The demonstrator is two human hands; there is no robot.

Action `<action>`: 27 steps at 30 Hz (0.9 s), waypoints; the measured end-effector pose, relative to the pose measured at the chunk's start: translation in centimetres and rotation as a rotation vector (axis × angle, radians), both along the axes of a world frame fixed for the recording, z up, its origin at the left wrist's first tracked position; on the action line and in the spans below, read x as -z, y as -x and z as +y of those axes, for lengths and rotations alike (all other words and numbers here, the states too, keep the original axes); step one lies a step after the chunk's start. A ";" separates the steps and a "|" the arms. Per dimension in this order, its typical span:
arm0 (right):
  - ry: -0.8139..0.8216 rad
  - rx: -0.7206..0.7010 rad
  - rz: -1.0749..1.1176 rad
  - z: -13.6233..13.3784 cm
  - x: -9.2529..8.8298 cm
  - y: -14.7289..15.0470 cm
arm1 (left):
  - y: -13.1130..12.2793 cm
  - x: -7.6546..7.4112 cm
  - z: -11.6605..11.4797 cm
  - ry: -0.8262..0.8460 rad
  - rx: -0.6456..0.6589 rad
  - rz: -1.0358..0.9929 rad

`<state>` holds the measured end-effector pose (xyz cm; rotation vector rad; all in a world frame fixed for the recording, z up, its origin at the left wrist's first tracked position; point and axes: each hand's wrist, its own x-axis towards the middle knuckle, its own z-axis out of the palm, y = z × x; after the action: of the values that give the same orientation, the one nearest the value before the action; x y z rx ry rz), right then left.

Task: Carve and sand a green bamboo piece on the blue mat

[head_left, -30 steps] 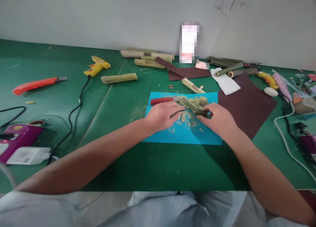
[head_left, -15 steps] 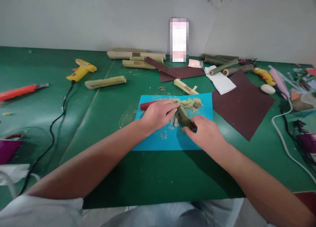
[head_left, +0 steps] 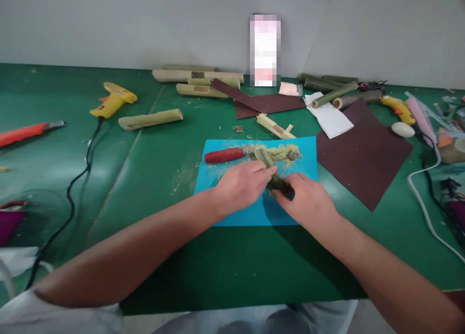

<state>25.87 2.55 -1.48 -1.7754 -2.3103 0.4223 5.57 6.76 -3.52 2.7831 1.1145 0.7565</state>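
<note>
A short green bamboo piece (head_left: 265,156) is held at a slant above a blue sheet (head_left: 232,217). My right hand (head_left: 310,196) grips its near end, thumb and fingers closed around it. My left hand (head_left: 242,183) has its fingers pressed together against the middle of the bamboo; its thumb is hidden. Just beyond my left hand lies a red-handled tool (head_left: 224,155), its metal end partly hidden by shavings and the bamboo. A heap of pale yellow-green shavings (head_left: 281,152) is spread along the sheet's far side.
Left are a yellow glue gun (head_left: 113,100), a cut bamboo piece (head_left: 150,119) and an orange-handled cutter (head_left: 23,134). Brown sandpaper (head_left: 363,159), white paper (head_left: 331,116) and an egg-shaped white object (head_left: 403,129) lie right. More bamboo (head_left: 198,76) and a pixelated upright screen (head_left: 265,50) stand along the wall.
My left hand has slid down the bamboo toward my right hand, uncovering the red handle and the bamboo's far end. My right hand keeps its grip. The view has shifted slightly.
</note>
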 end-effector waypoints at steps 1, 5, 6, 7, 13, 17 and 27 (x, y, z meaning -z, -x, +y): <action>0.002 -0.003 -0.002 0.0 0.0 0.0 | -0.1 0.0 -0.1 0.013 0.006 -0.003; -0.003 -0.029 -0.009 -0.1 0.0 0.0 | 0.8 0.2 0.9 -0.006 -0.135 -0.074; -0.011 -0.033 -0.013 -0.2 0.0 0.0 | 1.1 0.3 1.3 -0.020 -0.167 -0.089; -0.020 -0.036 -0.017 -0.2 -0.1 0.0 | 1.4 0.3 1.7 -0.031 -0.190 -0.096; -0.035 -0.023 -0.009 -0.3 -0.2 0.1 | 1.6 0.3 2.1 0.007 -0.205 -0.169; -0.014 -0.008 -0.010 -0.2 -0.4 0.2 | 1.1 0.3 1.7 0.083 -0.001 -0.198; -0.059 -0.036 -0.010 -0.3 0.0 0.1 | 1.4 0.4 1.9 0.003 -0.004 -0.145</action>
<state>25.82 2.25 -1.44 -1.7147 -2.3402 0.3475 4.17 8.67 -3.96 2.6738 1.0943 0.9391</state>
